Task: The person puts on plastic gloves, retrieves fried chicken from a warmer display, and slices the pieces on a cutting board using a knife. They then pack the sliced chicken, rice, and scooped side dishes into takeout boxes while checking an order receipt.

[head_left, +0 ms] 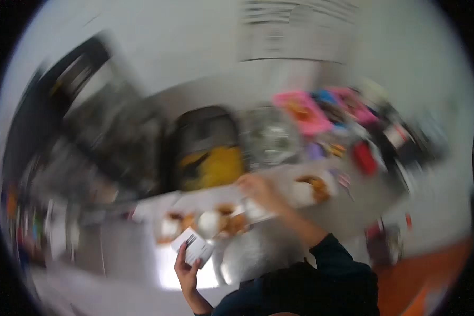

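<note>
My left hand (187, 269) is closed on a small white card (193, 247) with dark print, held near the front edge of the metal table. Farther right, my right hand (255, 188) reaches over the row of white papers, close to the yellow contents (213, 167) of a black container; blur hides its fingers. Beyond the card lie food portions, each a white mound beside brown pieces (225, 218). Another portion (317, 189) sits to the right of my right forearm.
At the back stand a black container (208, 124), a clear-wrapped container (273, 138) and a pink basket (305, 113). A red item (364, 157) and scissors (345, 181) are at the right. Printed sheets (297, 31) hang on the wall.
</note>
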`<action>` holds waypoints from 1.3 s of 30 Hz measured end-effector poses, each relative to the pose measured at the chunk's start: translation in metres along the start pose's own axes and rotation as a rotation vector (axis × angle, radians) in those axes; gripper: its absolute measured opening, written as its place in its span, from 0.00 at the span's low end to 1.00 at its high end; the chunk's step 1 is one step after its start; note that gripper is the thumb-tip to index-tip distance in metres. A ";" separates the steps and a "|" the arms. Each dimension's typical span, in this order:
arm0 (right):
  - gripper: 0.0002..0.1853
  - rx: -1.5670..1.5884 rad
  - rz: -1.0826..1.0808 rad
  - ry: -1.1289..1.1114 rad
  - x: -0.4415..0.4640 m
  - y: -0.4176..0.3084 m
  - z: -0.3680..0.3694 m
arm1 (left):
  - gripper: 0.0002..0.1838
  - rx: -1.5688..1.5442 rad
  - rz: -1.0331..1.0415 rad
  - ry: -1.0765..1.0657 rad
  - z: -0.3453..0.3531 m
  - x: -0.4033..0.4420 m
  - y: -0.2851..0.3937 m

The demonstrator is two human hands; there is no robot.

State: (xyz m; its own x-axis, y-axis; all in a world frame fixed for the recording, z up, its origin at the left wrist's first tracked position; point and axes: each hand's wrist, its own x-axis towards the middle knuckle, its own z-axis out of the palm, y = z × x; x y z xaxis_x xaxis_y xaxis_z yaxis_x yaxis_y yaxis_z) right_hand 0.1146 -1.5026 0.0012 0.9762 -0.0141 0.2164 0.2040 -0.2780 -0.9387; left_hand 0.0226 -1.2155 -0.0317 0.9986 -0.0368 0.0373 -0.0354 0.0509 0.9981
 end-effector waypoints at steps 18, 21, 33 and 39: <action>0.27 0.284 0.173 0.815 -0.419 -0.034 -0.101 | 0.40 -0.641 -0.254 -1.243 0.319 -0.178 0.010; 0.26 0.209 0.209 1.048 -0.536 -0.070 -0.119 | 0.38 -0.853 -0.656 -1.389 0.386 -0.282 -0.020; 0.23 0.137 0.450 1.600 -0.851 -0.134 -0.117 | 0.26 -0.328 -1.436 -2.225 0.511 -0.663 0.001; 0.22 0.238 0.381 1.676 -0.946 -0.147 -0.119 | 0.27 -0.439 -1.827 -2.153 0.533 -0.781 -0.006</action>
State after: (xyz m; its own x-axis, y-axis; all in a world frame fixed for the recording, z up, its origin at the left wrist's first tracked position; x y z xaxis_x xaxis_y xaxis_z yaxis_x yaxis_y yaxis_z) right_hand -0.8477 -1.5625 -0.0338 -0.1298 -0.9826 -0.1325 0.1555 0.1118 -0.9815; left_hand -0.7781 -1.7186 -0.0407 -0.9298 -0.3666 0.0337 0.3651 -0.9065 0.2120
